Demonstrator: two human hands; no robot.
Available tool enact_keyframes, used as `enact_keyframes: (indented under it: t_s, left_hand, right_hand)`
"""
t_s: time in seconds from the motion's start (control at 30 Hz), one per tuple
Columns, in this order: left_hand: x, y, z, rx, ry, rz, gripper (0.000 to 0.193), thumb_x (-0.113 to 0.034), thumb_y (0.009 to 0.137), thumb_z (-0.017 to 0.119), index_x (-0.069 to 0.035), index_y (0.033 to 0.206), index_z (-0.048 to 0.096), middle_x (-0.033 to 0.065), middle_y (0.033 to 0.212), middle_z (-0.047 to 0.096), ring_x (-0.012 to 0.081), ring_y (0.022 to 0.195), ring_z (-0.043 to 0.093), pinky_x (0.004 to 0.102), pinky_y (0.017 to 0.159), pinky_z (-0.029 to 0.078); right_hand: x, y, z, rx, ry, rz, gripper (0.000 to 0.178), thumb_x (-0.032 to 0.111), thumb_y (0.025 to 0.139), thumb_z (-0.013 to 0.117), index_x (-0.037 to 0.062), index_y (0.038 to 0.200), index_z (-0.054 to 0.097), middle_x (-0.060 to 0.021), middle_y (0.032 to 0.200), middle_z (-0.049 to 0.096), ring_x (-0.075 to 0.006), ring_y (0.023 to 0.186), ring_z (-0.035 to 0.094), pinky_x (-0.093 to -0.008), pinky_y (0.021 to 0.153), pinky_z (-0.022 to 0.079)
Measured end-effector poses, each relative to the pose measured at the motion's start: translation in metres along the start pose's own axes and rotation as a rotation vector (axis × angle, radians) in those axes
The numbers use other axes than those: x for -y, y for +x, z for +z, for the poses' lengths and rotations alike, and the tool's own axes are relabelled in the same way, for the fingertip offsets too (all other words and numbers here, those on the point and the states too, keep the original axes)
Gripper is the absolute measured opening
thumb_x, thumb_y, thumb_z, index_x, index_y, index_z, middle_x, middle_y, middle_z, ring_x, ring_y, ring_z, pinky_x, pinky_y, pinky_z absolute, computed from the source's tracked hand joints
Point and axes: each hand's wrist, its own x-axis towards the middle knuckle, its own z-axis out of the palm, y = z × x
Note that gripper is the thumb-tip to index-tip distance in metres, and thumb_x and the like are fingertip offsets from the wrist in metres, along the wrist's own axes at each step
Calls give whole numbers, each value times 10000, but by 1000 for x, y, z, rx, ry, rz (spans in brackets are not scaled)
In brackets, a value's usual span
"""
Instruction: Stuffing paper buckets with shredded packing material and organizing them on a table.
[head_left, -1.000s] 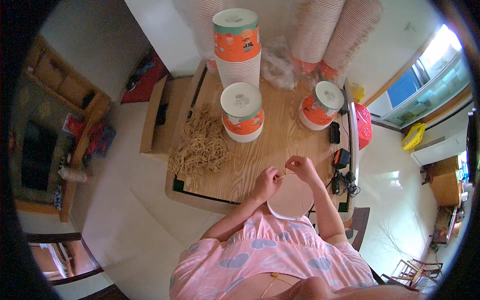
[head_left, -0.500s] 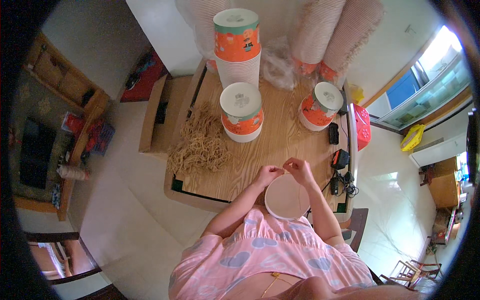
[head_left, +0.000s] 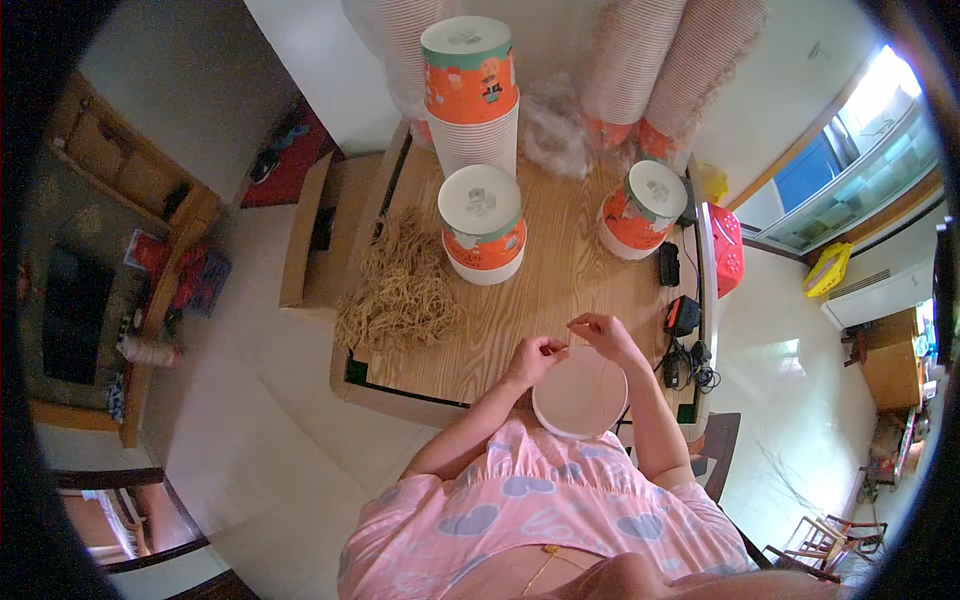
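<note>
A white paper bucket (head_left: 575, 405) rests against my lap at the table's near edge, its round opening facing up. A thin strand of tan twine (head_left: 602, 395) runs across the opening. At the far left of the rim my left hand (head_left: 537, 360) is closed in a pinch on the twine. My right hand (head_left: 602, 337) is pinched just beyond the far rim, also at the twine, its fingertips slightly apart from the left ones. The fine twine between the fingertips is hard to see. A tangled heap of tan twine (head_left: 398, 290) lies on the table to the left.
Upside-down printed buckets (head_left: 483, 235) stand mid-table, with a taller stack (head_left: 472, 130) behind and a shorter one (head_left: 640, 215) at right. Plastic-wrapped stacks (head_left: 640, 65) lean at the back. A black charger (head_left: 682, 315) with cables lies right; a cardboard box (head_left: 310, 250) stands left.
My hands have drawn apart: the left moved slightly down, while the right stays near the far rim. The bucket has shifted slightly right.
</note>
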Motion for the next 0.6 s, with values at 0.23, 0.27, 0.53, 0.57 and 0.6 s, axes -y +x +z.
enact_keyframes:
  t_s: [0.23,0.27,0.53,0.57,0.6]
  left_hand:
    - [4,0,2,-163,205,289,172,-136,704,711,-5,798,652,89,719,619,148,623,592,266,576,476]
    - [7,1,2,-190,239,331,179,-142,700,714,-1,790,649,98,721,605,170,630,599,277,578,479]
    - [3,-1,2,-161,249,310,172,-145,695,712,-3,759,641,114,727,581,212,644,604,301,589,485]
    - [1,-2,2,-153,229,309,168,-142,691,711,-5,759,640,113,722,579,213,647,605,304,589,486]
    - [-5,-5,1,-152,228,309,168,-142,691,711,-5,759,640,113,722,579,213,647,605,304,589,486]
  right_hand:
    - [-3,6,2,236,108,81,164,165,795,625,23,869,658,-32,730,634,-64,651,539,-219,577,441]
    - [-6,7,5,229,56,78,153,156,790,628,21,855,657,-31,726,633,-66,651,541,-222,578,443]
    - [-9,7,12,195,-46,67,104,115,770,632,14,792,647,-36,736,643,-70,650,550,-231,584,455]
    - [-12,7,12,189,-23,53,103,110,768,629,16,809,643,-16,694,614,-61,624,522,-224,558,433]
    - [-9,7,11,185,0,39,106,104,767,626,17,826,639,3,653,586,-51,597,495,-216,533,411]
